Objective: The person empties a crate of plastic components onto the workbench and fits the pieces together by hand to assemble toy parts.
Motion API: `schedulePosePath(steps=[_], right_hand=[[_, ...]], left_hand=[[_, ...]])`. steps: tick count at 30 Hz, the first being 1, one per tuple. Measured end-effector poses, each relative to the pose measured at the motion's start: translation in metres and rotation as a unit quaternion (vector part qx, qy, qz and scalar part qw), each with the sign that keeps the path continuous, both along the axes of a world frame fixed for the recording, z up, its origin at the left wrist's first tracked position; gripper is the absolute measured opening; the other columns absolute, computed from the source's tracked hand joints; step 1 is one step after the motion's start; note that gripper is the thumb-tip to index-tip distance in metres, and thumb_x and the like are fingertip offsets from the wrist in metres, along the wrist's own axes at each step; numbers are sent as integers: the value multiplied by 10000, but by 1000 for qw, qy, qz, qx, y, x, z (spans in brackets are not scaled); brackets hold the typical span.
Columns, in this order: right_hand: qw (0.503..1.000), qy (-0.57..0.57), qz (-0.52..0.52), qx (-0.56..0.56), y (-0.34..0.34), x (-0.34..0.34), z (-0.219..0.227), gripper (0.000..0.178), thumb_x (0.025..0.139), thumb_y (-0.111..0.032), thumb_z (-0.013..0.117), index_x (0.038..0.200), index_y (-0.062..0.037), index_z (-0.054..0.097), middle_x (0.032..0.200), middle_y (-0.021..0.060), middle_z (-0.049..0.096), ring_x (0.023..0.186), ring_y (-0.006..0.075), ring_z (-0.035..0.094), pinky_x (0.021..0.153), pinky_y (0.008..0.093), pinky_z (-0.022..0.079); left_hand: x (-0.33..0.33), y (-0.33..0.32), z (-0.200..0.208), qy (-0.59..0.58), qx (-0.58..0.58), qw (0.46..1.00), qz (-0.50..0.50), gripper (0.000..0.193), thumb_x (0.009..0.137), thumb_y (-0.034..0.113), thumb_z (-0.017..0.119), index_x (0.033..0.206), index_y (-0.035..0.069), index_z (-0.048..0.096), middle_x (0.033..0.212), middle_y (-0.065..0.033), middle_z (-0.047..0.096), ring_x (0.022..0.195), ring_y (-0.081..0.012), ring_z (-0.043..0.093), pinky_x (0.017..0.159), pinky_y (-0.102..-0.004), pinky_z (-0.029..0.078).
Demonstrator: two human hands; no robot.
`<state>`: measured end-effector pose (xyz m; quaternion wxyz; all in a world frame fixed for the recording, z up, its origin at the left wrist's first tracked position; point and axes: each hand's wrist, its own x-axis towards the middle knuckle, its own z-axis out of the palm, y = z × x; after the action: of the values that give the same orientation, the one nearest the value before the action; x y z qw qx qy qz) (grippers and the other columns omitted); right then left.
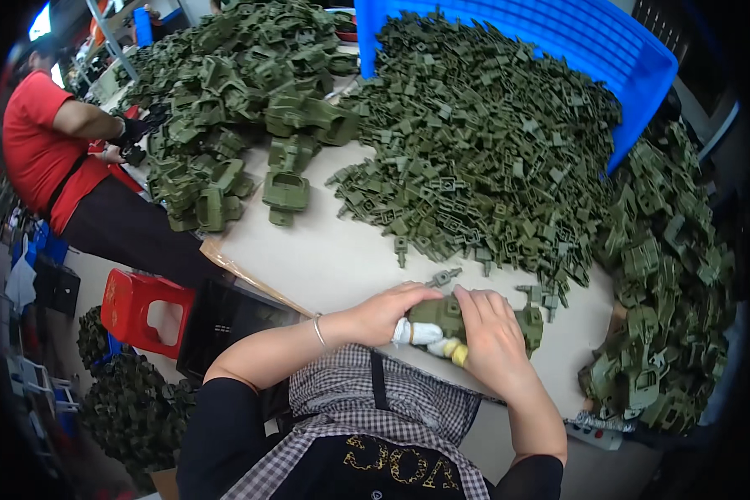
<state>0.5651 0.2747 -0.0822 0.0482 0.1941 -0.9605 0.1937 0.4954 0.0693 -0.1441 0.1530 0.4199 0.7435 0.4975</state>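
A: Hands, two, lower centre of the frame. Left hand (389, 312) closed over the near end of an olive-green plastic part (442, 315); right hand (493, 337) pressed down on the same part, fingers curled over its top. Both are clamped on it, close together, almost touching.

B: Location of the part?

A: On the desk (325, 250), at its near edge, just above the checked apron (367, 408). White and yellow finger wraps (432, 337) show beneath it, between the two hands.

B: Surroundings?

A: Heap of small green clips (483, 142), centre to upper right, spilling from a blue crate (608, 42). Pile of larger green housings (242, 92), upper left. Further stack of housings (667, 283) at the right edge. One loose clip (443, 276) just above the left hand. Red stool (146, 310) at lower left; another person in a red shirt (33, 137) at far left, working on their own.

B: Risks?

A: In my judgement, three. The part sits near the desk edge, so a slip under pressure could send it to the floor. Fingers cover the joint, so a pinch is possible if pieces snap together. The clip heap slopes toward the hands; a nudge could slide clips into the working spot.
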Motion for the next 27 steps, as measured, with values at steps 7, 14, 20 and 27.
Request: schedulePosePath(steps=[7,14,20,27], right_hand=[[975,165,-108,-104,36,44,32,654,677,-170,738,1244,0,459,1328,200,418,1142,366,451,965,421,364],[962,131,-206,-120,54,50,5,645,665,-99,725,1248,-5,466,1301,180,426,1138,366,431,965,442,360],[862,273,-423,55,133,45,16,731,687,-115,725,1328,-27,386,1330,219,363,1147,382,402,971,449,333],[806,242,-528,111,209,-22,-1,652,727,-161,719,1289,-42,410,1294,209,385,1070,372,455,859,438,434]], left_hand=[[-62,-62,80,196,56,942,267,484,782,180,677,1210,27,510,1171,-126,554,1100,-237,527,950,-344,404],[-296,-289,156,384,71,660,642,501,899,225,516,1316,-23,394,1190,-158,544,1060,-227,524,934,-332,392],[-200,-116,101,298,129,836,443,478,920,113,439,1366,-8,317,1396,-151,365,1263,-251,387,1057,-336,295],[-46,-3,49,73,97,964,238,604,865,175,604,1375,26,316,1423,-137,329,1325,-268,308,1070,-412,266]])
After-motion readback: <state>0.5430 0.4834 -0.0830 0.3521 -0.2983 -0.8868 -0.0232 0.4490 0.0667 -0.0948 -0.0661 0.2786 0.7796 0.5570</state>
